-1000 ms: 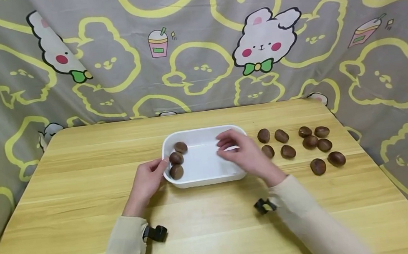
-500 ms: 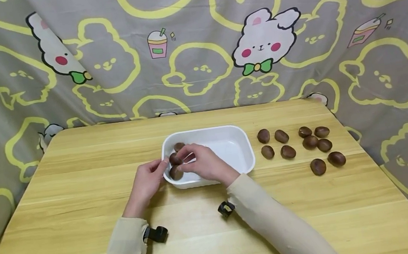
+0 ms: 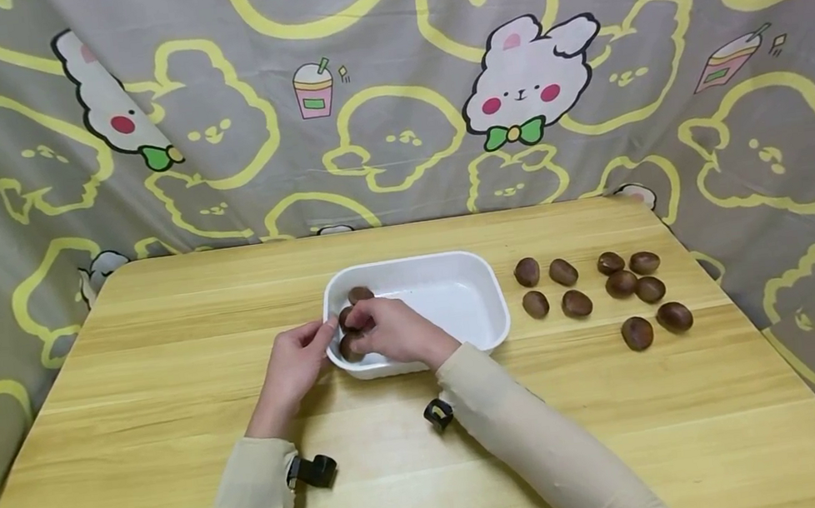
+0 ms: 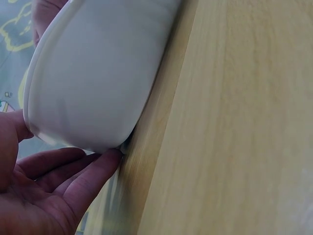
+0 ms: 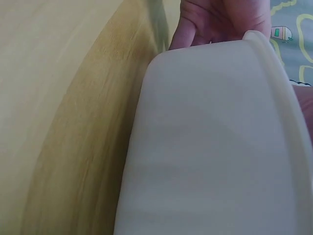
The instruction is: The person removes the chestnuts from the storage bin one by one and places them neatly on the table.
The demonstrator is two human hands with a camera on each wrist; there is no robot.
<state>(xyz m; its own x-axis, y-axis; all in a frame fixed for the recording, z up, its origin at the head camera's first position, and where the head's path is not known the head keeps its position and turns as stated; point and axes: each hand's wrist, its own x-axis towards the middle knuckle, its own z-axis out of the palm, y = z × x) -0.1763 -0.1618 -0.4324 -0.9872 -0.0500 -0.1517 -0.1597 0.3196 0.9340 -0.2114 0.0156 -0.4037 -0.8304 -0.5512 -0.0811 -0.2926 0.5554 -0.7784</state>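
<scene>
Three brown chestnuts lie in a row at the left end of a white rectangular tub point(image 3: 457, 294): a far one point(image 3: 360, 294), a middle one point(image 3: 346, 320) and a near one point(image 3: 351, 347). My left hand point(image 3: 295, 357) holds the tub's left end, its thumb at the rim. In the left wrist view its fingers point(image 4: 93, 181) lie against the outer wall, low down. My right hand point(image 3: 397, 331) reaches inside the tub, fingers curled onto the middle chestnut and thumb beside the near one; the hand partly covers them. The right wrist view mostly shows the tub's outer side point(image 5: 210, 142).
To the right of the tub, several more chestnuts lie loose on the wooden table point(image 3: 167, 399), some in a cluster point(image 3: 621, 284) and two nearer the front point(image 3: 637, 333). A patterned grey curtain point(image 3: 385, 55) hangs behind the table and at its sides.
My right hand has moved left from the tub's right end to the chestnuts, and its fingers have closed in on the middle one. The left hand has stayed at the tub's left end.
</scene>
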